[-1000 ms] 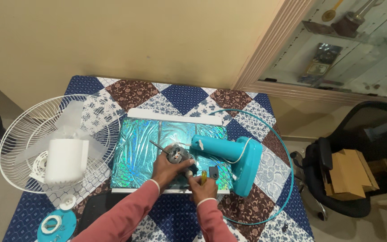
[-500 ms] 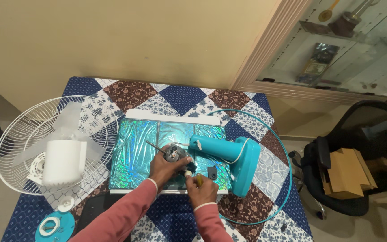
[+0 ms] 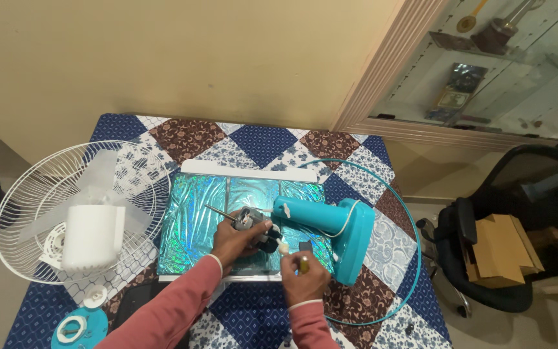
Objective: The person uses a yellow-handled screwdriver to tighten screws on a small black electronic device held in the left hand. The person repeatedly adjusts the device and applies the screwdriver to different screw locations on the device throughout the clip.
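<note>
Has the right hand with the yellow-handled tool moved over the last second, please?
Yes. The right hand has shifted rightward along the shiny teal mat, closer to the teal fan stand; its grip encloses the yellow-handled tool.

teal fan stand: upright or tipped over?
Tipped. The teal plastic fan stand lies on its side on the shiny holographic mat, its flat base on edge and its neck pointing left.

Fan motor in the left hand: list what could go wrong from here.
The left hand holds the fan motor off the shiny mat, so a slip of the screwdriver in the right hand could jab the fingers. The white cord to the teal fan stand may tug tight. Small loose parts could roll off the quilted table.
</note>
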